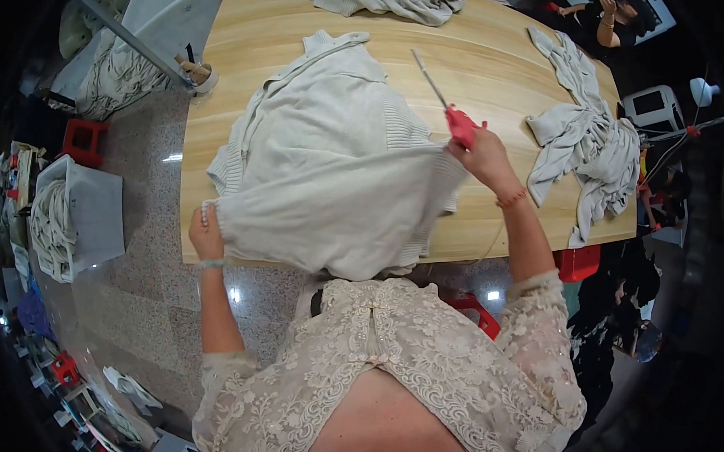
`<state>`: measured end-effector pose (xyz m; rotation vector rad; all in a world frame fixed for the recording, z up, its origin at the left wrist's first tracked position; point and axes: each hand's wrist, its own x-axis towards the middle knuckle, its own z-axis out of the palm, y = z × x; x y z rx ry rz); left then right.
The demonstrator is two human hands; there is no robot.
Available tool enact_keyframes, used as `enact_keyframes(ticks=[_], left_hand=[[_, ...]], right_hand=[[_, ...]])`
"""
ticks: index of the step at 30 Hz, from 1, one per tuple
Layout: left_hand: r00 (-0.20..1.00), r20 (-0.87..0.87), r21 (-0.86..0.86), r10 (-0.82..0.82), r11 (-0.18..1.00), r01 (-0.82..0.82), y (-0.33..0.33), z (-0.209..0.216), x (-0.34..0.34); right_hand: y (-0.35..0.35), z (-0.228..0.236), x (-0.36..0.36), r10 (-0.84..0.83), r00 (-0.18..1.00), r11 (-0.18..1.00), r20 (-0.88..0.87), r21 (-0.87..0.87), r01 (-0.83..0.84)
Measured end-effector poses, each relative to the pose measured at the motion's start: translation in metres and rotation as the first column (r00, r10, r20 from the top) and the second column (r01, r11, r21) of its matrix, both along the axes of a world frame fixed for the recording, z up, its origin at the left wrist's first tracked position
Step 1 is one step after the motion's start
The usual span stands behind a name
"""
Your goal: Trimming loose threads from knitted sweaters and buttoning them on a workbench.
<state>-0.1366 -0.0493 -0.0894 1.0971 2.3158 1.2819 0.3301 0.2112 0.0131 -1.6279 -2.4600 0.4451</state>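
A light grey knitted sweater (326, 139) with ribbed edges is spread over the wooden table (484, 67), its near part hanging over the front edge. At its left side my left hand (206, 233) is closed on the ribbed end of a stretched sleeve or panel. My right hand (482, 160) is closed around the red handles of a pair of scissors (463, 126), whose long metal blades point away and to the left. Those same right fingers also meet the sweater's right edge, pulling it taut. The cloth is slightly blurred there.
More grey knitwear (592, 135) lies on the table's right side, and another pile (401, 0) at the far edge. A white bin (95, 221) of knitwear and a red stool (84, 142) stand left. Another person (612, 21) is at the far right.
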Motion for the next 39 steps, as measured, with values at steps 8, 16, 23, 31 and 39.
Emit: enact_keyframes(ticks=[8,16,23,31,39], left_hand=[[0.816,-0.500,-0.032,-0.291,0.947,0.318,0.052,-0.004,0.106],[0.353,-0.497,-0.190,-0.793,0.496,0.847,0.155,-0.008,0.264],[0.234,-0.498,-0.411,-0.835,0.466,0.784,0.184,-0.043,0.286],[0.240,-0.500,-0.380,-0.832,0.459,0.803,0.182,-0.053,0.280],[0.301,-0.517,-0.267,-0.802,0.484,0.833,0.179,-0.065,0.278]], right_hand=[[-0.029,-0.065,0.036,-0.293,0.880,0.952,0.373,0.200,0.231],[-0.093,-0.060,0.064,-0.517,0.811,0.855,-0.273,-0.130,0.502],[-0.114,-0.053,0.084,-0.197,0.979,0.961,-0.046,-0.206,0.183],[-0.101,-0.016,0.012,0.116,0.992,0.966,0.054,-0.240,-0.100],[-0.112,-0.026,-0.105,0.577,0.807,0.780,-0.128,-0.206,-0.591]])
